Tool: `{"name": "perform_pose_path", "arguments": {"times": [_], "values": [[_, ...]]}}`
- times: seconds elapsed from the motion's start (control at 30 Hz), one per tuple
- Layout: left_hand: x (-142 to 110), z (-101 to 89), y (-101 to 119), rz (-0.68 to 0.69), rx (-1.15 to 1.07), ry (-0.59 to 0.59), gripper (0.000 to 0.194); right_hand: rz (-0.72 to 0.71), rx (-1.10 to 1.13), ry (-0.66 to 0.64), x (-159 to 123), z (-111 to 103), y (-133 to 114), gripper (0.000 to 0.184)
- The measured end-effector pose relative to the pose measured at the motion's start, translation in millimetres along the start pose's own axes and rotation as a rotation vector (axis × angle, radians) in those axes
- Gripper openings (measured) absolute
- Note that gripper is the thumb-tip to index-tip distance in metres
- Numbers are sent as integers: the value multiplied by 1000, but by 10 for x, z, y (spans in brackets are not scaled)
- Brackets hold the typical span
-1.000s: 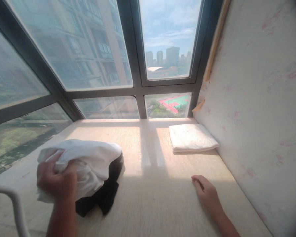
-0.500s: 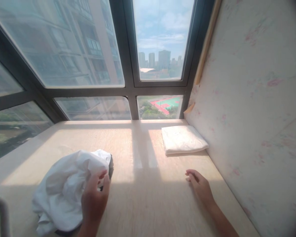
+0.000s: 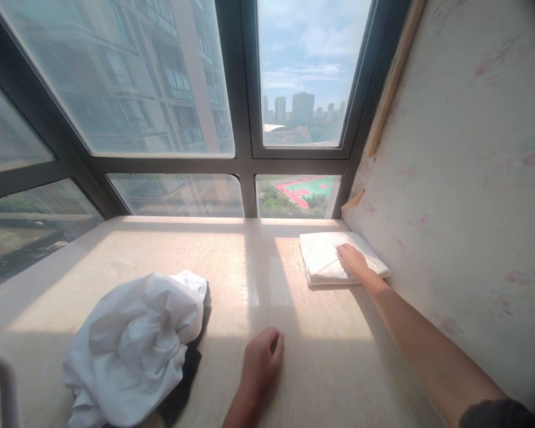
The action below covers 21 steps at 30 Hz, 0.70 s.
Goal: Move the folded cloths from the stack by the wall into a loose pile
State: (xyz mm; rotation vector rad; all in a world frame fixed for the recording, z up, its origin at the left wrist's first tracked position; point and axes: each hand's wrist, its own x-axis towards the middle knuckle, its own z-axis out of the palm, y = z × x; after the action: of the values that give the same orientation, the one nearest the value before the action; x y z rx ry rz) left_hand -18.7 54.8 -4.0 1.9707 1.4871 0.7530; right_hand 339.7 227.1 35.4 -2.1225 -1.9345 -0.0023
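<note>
My right hand rests on top of a folded white cloth near the wall, its fingers bent and closed on the fabric, with a crease running to them. Over the pale sill, in the middle foreground, my left hand is curled with thumb and fingers drawn together; nothing shows in it. To its left lies a crumpled heap of white cloth, apart from the hand. Dark fabric sticks out from beneath the heap on its right side.
The pale marble-like sill runs up to dark window frames. A floral-papered wall bounds the right side. At the lower left edge stands a curved grey-white bar.
My right hand has moved forward onto the folded white cloth. My left hand has moved right, away from the crumpled white heap. The view has shifted slightly.
</note>
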Motion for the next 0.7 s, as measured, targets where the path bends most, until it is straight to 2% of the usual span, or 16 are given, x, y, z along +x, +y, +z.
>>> {"name": "perform_pose_path", "arguments": {"times": [0.27, 0.5, 0.6, 0.7], "values": [[6, 25, 2, -23, -27, 6, 33, 65, -4, 20, 27, 27, 78, 26], [11, 26, -9, -17, -13, 10, 32, 198, 41, 74, -4, -199, 94, 41], [10, 27, -4, -17, -15, 13, 31, 118, 80, 32, -113, -356, 80, 39], [11, 26, -4, -17, -12, 3, 31, -31, 116, -78, -261, -516, 41, 29]]}}
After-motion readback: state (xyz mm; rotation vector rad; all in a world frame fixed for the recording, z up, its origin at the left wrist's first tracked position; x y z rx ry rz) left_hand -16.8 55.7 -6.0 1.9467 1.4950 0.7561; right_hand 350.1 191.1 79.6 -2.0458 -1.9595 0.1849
